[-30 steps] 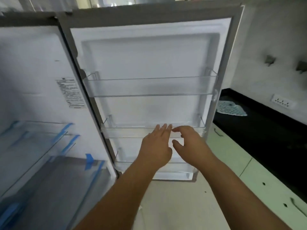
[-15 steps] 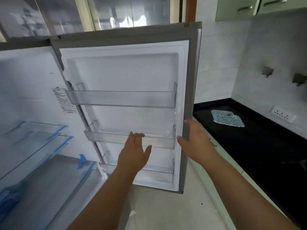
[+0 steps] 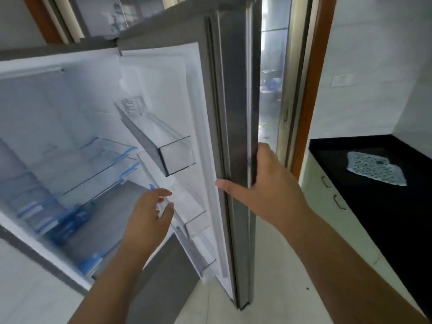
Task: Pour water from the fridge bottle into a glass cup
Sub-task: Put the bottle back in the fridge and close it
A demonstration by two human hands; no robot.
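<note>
The fridge door [image 3: 233, 127] is grasped at its free edge by the right hand [image 3: 259, 190], probably to swing it. Just left of the door, the left hand [image 3: 149, 218] is released, holding nothing. No bottle or cup is seen.

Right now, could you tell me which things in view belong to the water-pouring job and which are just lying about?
For the job:
- fridge door, gripped at its edge by the right hand
- left hand, open by the door bins
- No bottle or glass is visible.

Lying about:
- patterned cloth on the black counter
- cabinet handles
</note>
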